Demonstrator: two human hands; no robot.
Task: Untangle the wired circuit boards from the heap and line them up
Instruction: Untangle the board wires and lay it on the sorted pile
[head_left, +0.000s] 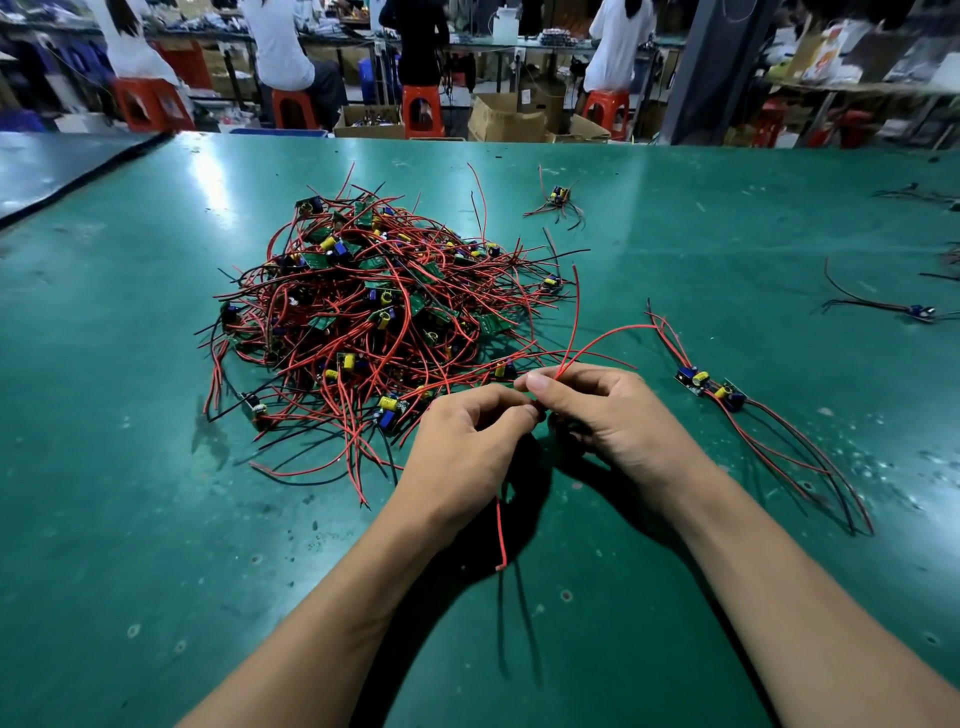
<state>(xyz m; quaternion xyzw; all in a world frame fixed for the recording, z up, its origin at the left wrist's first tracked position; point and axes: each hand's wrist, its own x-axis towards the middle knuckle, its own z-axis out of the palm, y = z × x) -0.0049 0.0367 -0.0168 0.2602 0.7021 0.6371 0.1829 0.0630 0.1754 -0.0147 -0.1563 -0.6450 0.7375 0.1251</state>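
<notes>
Both hands meet at the near-right edge of the heap (363, 322). Right hand (608, 415): thumb and forefinger pinch the red wires (572, 340), other fingers curled. Left hand (467, 441): fingers curled, tips pinched on the same wires. The wires fan far and right from the pinch. One lead (501, 535) hangs near, long axis near–far. The held board is hidden by the fingers. Two boards (709, 387) lie to the right on the table (156, 519), side by side, their leads trailing near-right.

Bright overhead light, glare on the green table (208, 171), perhaps motion-blurred background, wide-angle bending at edges
</notes>
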